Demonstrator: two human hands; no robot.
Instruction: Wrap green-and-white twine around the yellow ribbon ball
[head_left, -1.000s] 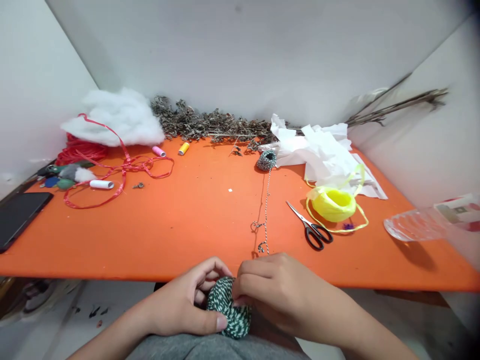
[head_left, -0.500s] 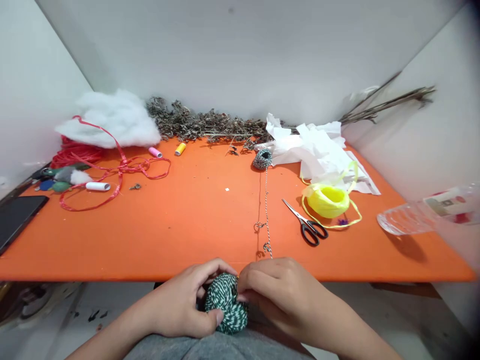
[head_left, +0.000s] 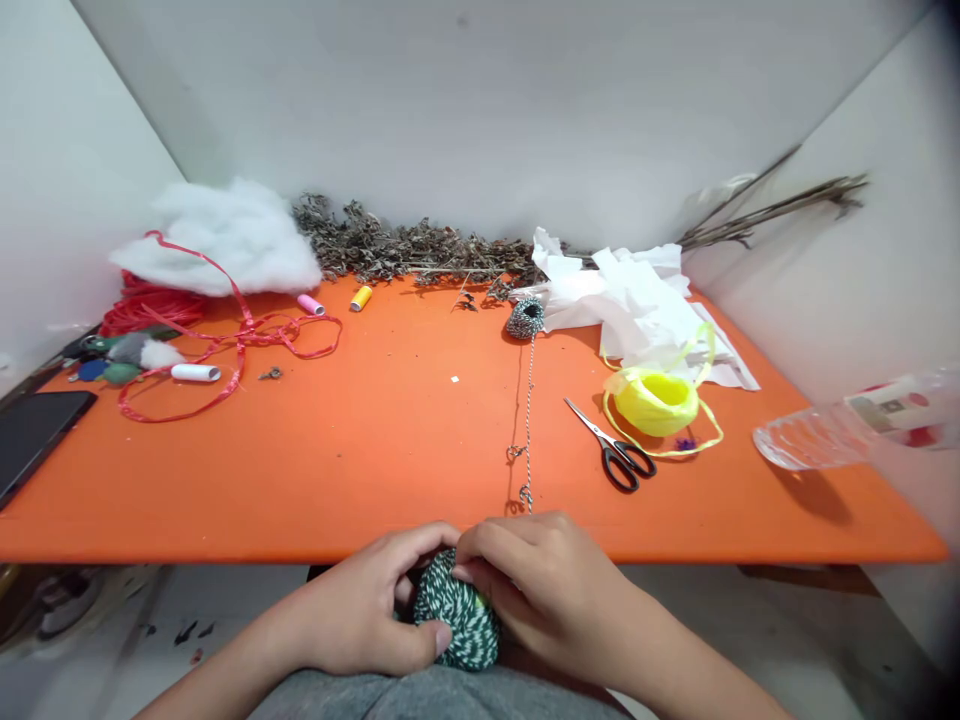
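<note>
A ball of green-and-white twisted string (head_left: 459,620) sits above my lap, just in front of the table's near edge. My left hand (head_left: 390,600) is wrapped around its left side, thumb across the front. On the upper right of the ball, my right hand (head_left: 525,580) has its fingers pinched together; what they grip is hidden, and a bit of yellow shows beneath them. A thin strand (head_left: 529,410) with small tangled loops runs from my right hand across the table to a smaller wound ball (head_left: 525,318).
Black-handled scissors (head_left: 619,450) and a yellow ribbon roll (head_left: 656,400) lie to the right, near a clear bottle (head_left: 817,437) and white paper (head_left: 637,300). Red ribbon (head_left: 241,345), thread spools (head_left: 361,298), white stuffing (head_left: 232,240) and a phone (head_left: 37,435) are leftward. Dried plants (head_left: 405,250) line the back.
My right hand has moved slightly left over the top of the ball. The near end of the strand has shifted left with it. My left hand has barely moved.
</note>
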